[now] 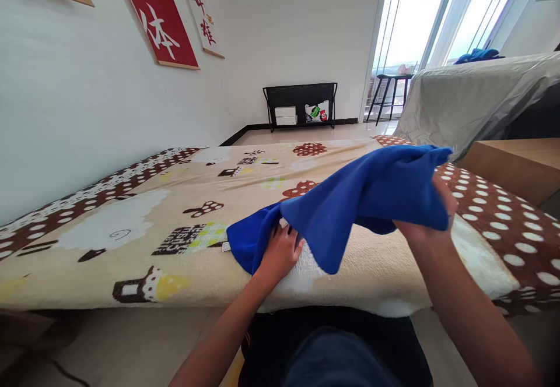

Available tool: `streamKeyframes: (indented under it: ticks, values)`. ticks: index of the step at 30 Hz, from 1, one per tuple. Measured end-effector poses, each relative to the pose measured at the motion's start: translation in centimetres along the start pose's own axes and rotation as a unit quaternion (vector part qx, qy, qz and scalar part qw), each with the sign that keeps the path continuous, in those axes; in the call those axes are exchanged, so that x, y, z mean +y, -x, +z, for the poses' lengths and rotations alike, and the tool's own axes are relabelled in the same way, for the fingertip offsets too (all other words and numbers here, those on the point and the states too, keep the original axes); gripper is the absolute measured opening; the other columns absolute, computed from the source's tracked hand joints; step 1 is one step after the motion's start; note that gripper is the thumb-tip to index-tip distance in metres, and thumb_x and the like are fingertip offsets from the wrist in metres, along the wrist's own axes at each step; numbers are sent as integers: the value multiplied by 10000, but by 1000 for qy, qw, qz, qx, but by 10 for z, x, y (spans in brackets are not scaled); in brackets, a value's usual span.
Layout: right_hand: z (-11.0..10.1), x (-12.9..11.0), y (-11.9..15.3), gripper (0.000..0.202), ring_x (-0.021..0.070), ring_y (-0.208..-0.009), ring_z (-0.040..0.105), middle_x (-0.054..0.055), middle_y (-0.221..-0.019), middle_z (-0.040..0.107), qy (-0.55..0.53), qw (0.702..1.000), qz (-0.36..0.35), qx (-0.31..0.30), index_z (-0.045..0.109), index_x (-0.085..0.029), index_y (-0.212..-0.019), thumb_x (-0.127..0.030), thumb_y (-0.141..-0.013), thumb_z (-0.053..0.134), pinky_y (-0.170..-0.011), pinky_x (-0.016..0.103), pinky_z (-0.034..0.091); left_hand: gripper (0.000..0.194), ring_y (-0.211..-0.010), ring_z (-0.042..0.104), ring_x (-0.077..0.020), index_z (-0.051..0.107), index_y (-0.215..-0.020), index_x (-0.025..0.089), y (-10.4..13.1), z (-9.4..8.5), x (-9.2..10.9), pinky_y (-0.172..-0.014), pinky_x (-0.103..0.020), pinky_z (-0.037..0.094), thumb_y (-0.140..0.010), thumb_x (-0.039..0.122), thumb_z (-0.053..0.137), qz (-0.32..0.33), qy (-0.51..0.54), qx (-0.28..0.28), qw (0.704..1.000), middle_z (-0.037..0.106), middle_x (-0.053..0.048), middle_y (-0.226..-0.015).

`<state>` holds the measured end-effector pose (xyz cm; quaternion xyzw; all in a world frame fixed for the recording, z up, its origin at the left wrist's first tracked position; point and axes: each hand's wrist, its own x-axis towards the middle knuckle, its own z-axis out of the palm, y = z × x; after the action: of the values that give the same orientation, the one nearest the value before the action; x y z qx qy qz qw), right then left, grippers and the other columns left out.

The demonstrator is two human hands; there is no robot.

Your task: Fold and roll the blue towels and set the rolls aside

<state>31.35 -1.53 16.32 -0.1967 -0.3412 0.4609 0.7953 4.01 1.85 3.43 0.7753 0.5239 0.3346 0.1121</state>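
Observation:
A soft blue cloth (pixel 371 186) stretches across the near part of the bed, its right part lifted and its left part lying on the blanket. Folds hide whether it is one piece or two. My right hand (pixel 426 221) is closed on the raised right end, with most of its fingers behind the fabric. Low on the blanket, my left hand (pixel 282 250) grips the cloth near its left end, fingertips partly covered by a fold. A small white label (pixel 226 246) shows at the cloth's left edge.
Under the cloth lies a cream patterned blanket (pixel 144 218) with brown dotted borders. A cardboard box (pixel 511 165) and plastic-covered furniture (pixel 476 92) stand at the right. Against the far wall is a black rack (pixel 301 98); a black stool (pixel 391 87) is near the window.

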Motion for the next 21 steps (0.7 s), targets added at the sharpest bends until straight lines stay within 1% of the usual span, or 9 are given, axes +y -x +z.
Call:
streamKeyframes:
  ticks: [2,4,6,8,11,14,17,19,21]
  values:
    - [-9,-10,-8,215,198,-1092,624,-18,-1052,693,-31,999,-24,-2,651,-293,-915,-370,-730,731,-1012,378,510,525,-1467,289,-354,577,-1365,154,-9,-10,-18,-1191,-565,215,-858,286,624,20,-120,-14,993,405,-186,-1539]
    - [-20,-13,-16,202,209,-1151,605,-3,-1110,691,-41,998,-36,-11,646,-304,-914,-341,-734,730,-1052,394,486,677,-1504,158,-392,428,-1492,218,-16,-24,-38,-1158,-658,179,-858,340,633,-17,-254,-29,967,239,-166,-1624]
    - [-32,-9,-23,217,192,-1097,630,-3,-1081,699,-47,999,-28,3,639,-299,-922,-293,-731,739,-1035,373,497,763,-1476,209,-438,333,-1539,264,-19,-38,-57,-1094,-706,254,-851,404,633,-92,-316,-63,942,228,-168,-1627]
    - [-45,1,-28,215,173,-1024,657,1,-1024,708,-54,998,-2,28,632,-274,-928,-254,-738,731,-980,339,527,763,-1399,369,-427,295,-1552,292,-20,-52,-72,-1032,-649,390,-859,362,606,-135,-318,-93,934,303,-162,-1598]
    - [-60,17,-32,182,146,-927,680,-6,-977,714,-60,996,36,51,630,-243,-945,-222,-771,680,-887,294,556,707,-1279,516,-349,362,-1525,309,-22,-67,-91,-967,-490,503,-850,175,526,-106,-309,-83,942,453,-125,-1502]
    - [-71,24,-32,177,122,-838,678,-40,-945,715,-41,995,64,61,639,-254,-989,-221,-815,633,-828,261,559,655,-1220,570,-276,541,-1408,269,-30,-83,-111,-1016,-395,488,-789,65,478,-62,-235,-31,970,577,-89,-1369]
    - [-81,22,-31,155,122,-809,667,-56,-928,715,-7,995,74,58,645,-275,-977,-225,-832,623,-812,249,552,548,-1147,610,-222,683,-1194,195,-41,-112,-138,-1076,-334,444,-699,34,513,-62,-108,109,986,674,-41,-1212]
    - [-89,17,-32,139,131,-810,664,-57,-939,716,16,996,64,56,644,-286,-965,-233,-837,623,-811,254,549,488,-1132,602,-233,672,-1152,132,-45,-140,-153,-1080,-369,441,-692,52,531,-111,-74,234,963,682,-43,-1168]
    - [-97,13,-34,120,141,-811,662,-57,-944,717,30,996,52,62,642,-293,-947,-245,-839,618,-802,264,551,497,-1190,550,-254,589,-1229,66,-45,-171,-159,-1123,-441,382,-741,65,498,-144,-76,319,934,645,-74,-1208]
